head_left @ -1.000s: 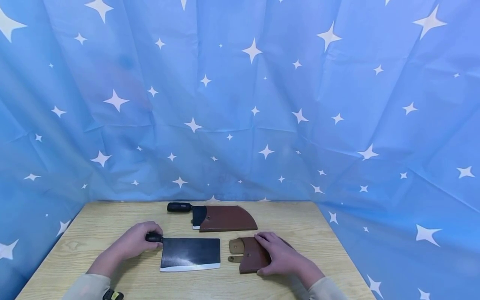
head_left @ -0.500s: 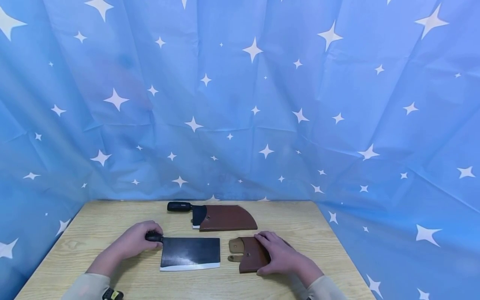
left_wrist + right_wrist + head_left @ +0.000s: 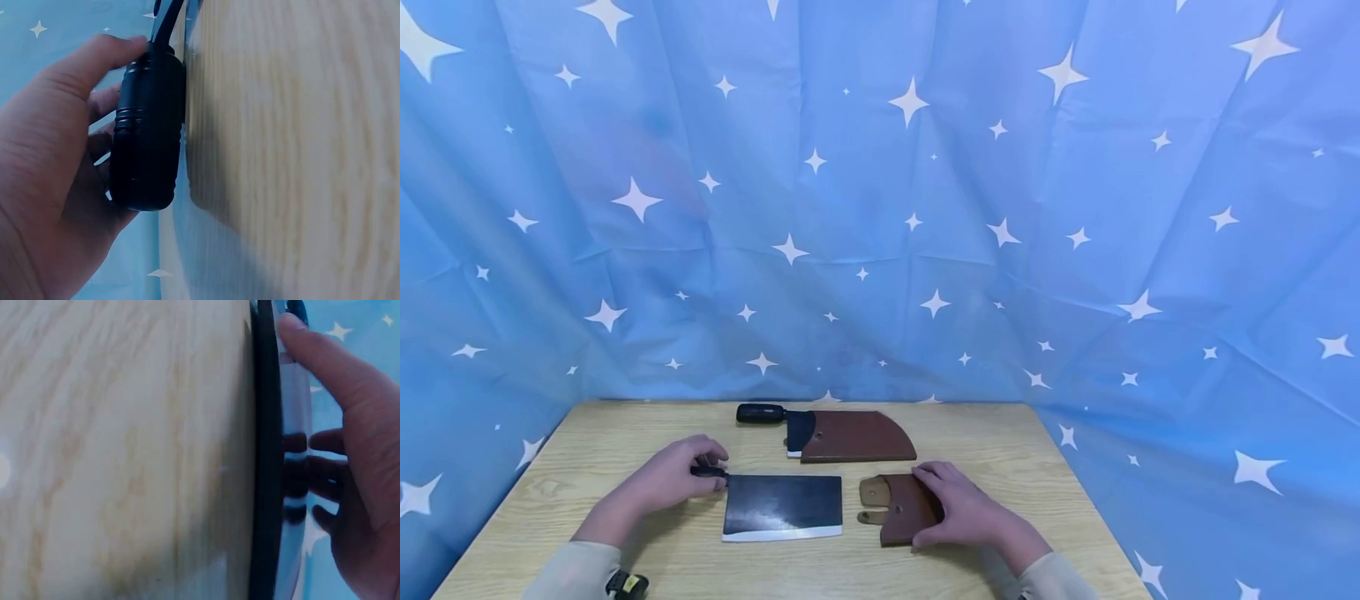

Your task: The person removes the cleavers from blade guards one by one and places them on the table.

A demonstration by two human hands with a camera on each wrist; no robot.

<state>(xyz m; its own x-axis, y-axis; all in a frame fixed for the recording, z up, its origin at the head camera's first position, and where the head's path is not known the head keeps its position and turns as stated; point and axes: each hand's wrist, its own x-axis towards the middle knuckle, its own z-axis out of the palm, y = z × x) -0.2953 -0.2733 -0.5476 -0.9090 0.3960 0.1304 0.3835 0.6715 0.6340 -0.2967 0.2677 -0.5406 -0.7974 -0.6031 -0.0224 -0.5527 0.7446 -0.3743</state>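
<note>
A broad cleaver (image 3: 784, 504) with a black handle lies flat on the table, its pale edge toward me. My left hand (image 3: 664, 477) straddles the handle loosely. In the left wrist view the thumb tip is at the collar of the handle (image 3: 147, 137), while the other fingers pass partly hidden behind it and the palm stays apart. To the right lies a brown leather knife sheath (image 3: 904, 512), its tan straps pointing at the blade. Over its right part is my right hand (image 3: 964, 510), fingers spread and relaxed. Its thumb meets the glossy sheath (image 3: 294, 475) in the right wrist view.
Farther back lies a second cleaver with a black handle (image 3: 761, 413), its blade mostly inside another brown sheath (image 3: 861, 436). A blue curtain (image 3: 880, 183) with white stars hangs behind and along both sides of the wooden table (image 3: 805, 575).
My left hand's fingers have risen slightly off the handle, which now lies flatter. The right hand and both sheaths stay as they were.
</note>
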